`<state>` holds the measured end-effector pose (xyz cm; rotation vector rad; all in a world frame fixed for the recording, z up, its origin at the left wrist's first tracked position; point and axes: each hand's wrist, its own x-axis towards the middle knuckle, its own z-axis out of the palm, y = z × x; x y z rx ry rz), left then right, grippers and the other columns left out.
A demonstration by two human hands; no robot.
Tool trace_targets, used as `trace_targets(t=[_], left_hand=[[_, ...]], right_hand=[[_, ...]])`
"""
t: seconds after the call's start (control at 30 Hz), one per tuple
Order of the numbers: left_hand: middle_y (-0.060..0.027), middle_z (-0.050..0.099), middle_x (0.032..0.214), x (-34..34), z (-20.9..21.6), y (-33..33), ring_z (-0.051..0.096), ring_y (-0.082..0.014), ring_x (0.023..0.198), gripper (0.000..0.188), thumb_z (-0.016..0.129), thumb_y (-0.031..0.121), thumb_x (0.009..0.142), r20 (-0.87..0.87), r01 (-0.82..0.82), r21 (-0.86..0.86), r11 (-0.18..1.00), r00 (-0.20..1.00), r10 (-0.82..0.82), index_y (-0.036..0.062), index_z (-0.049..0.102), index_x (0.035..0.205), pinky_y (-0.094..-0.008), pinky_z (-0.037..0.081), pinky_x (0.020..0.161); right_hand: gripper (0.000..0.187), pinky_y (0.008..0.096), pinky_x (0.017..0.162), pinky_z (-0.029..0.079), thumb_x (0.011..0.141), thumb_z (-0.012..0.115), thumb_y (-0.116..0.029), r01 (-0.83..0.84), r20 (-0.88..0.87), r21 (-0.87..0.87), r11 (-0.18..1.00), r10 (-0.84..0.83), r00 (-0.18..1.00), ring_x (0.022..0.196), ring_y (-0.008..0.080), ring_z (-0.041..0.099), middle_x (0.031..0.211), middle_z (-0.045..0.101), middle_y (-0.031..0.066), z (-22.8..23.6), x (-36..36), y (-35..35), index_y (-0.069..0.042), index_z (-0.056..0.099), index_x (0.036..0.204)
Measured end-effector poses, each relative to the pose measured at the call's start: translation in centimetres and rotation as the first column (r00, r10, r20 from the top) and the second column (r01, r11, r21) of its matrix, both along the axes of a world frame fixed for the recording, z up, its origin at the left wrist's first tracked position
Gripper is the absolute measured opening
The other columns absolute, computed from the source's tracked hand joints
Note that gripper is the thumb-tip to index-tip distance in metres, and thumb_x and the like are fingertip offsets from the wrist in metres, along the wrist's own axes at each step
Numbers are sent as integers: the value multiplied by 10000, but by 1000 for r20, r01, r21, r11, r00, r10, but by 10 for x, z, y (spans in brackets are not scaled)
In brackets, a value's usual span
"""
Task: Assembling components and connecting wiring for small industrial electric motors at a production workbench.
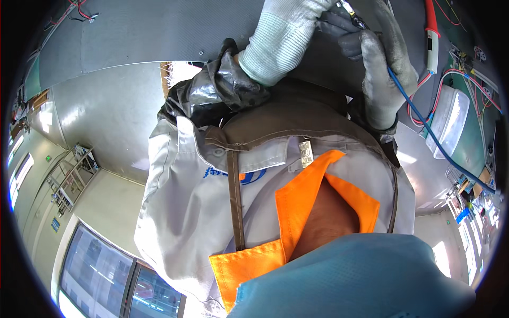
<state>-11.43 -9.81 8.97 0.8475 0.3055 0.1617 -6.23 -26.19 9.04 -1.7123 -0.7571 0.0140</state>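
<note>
Both my hands meet at the upper edge, in pale knitted gloves with grey coated fingers. My left hand (298, 32) comes from the left, its darker fingertips closed round a slim dark-and-metallic piece (356, 17). Part of that piece lies beyond the upper edge, so I cannot tell its kind. My right hand (383, 66) is bent at the same piece, with its fingers closed. A blue cable or hose (428, 129) runs out from my right hand, down to the right. Black shiny sleeve covers (225, 79) sit over my forearms.
A dark grey metal panel (143, 40) spans the top. Red and grey wires (442, 79) hang at right, near a red-and-white thick tube or handle (432, 40) and a clear oblong lamp-like cover (450, 122). More loose wires (82, 11) show at upper left. Windows (98, 265) stand lower left.
</note>
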Motion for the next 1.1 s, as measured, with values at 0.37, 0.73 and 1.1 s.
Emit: trace_targets(t=[0.37,0.73,1.1], left_hand=[[-104,705,1169,15,-42,6,649,-149,1094,260,499,139,1074,171,-11,-18,1000,985,14,-31,630,1221,-302,515,981],[-232,647,1324,5,-49,37,641,-302,1220,367,546,197,1071,153,31,230,973,986,-68,-54,565,1339,-477,534,1038],[-208,665,1304,-3,-58,43,673,-242,1153,431,567,233,1058,114,-69,39,997,991,64,-98,533,1332,-373,522,1039]], right_hand=[[597,409,907,549,910,743,-303,42,240,-580,814,122,963,1072,390,701,1236,694,229,32,45,-25,-43,578,1421],[364,289,934,546,871,720,29,354,234,-294,888,-292,927,1016,169,695,1107,742,117,-33,186,-95,-21,729,1232],[387,258,943,535,846,697,105,-126,-274,-168,978,76,959,1029,147,691,1169,730,97,-4,225,42,63,698,1231]])
